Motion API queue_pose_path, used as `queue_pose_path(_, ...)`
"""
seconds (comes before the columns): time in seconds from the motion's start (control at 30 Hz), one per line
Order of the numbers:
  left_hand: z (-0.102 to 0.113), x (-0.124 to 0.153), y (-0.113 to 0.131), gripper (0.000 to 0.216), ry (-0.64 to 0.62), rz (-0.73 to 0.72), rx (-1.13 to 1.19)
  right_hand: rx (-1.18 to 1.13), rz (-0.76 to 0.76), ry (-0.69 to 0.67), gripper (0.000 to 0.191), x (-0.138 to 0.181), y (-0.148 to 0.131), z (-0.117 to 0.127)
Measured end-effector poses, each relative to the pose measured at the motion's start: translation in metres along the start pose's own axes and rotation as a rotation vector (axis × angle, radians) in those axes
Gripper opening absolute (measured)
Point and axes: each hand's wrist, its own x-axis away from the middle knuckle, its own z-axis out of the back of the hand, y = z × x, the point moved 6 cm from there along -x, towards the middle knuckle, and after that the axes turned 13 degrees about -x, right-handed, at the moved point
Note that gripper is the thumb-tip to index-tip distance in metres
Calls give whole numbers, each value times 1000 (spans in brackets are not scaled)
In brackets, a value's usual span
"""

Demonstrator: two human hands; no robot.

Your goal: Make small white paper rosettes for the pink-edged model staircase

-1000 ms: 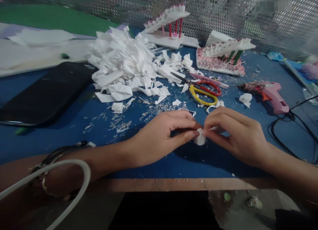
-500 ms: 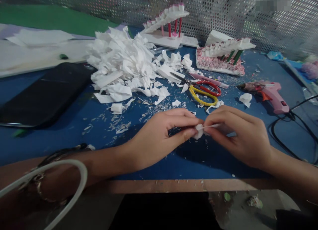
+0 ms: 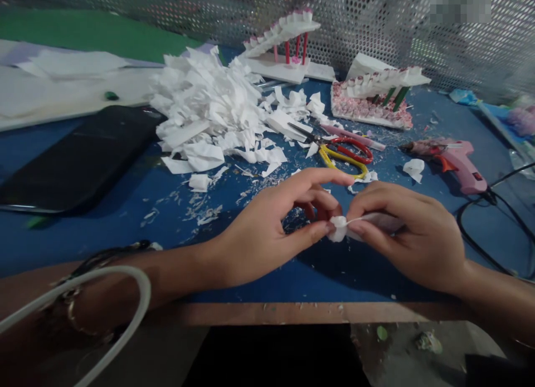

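Observation:
Between my two hands, above the table's front part, is a strip of white paper with one end rolled into a small wad (image 3: 338,229). My left hand (image 3: 271,231) pinches the wad between thumb and a bent finger, its index finger stretched out above. My right hand (image 3: 413,231) pinches the flat tail of the strip (image 3: 382,222) between thumb and fingers; part of the strip is hidden behind them. Just beyond the hands lie scissors (image 3: 343,158) with one red and one yellow handle, blades pointing to the paper scraps.
A heap of torn white paper (image 3: 209,103) stands at the back, a black phone (image 3: 79,158) to its left. Two small staircase models (image 3: 288,69) (image 3: 371,97) stand by the mesh. A pink glue gun (image 3: 453,158) with a black cord (image 3: 463,231) lies right.
My left index finger has lifted and straightened away from the wad. My right hand has shifted slightly right and more of the strip's tail shows.

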Motion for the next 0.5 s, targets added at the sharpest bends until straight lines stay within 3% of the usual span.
queue_pose_path(0.17, 3, -2, 0, 30, 2, -23, -46, -88, -69, -24, 2, 1, 4, -3)
queue_pose_path(0.5, 8, -4, 0, 3, 82, -18, -120, -120, -7, 36, 4, 2, 0, -3)
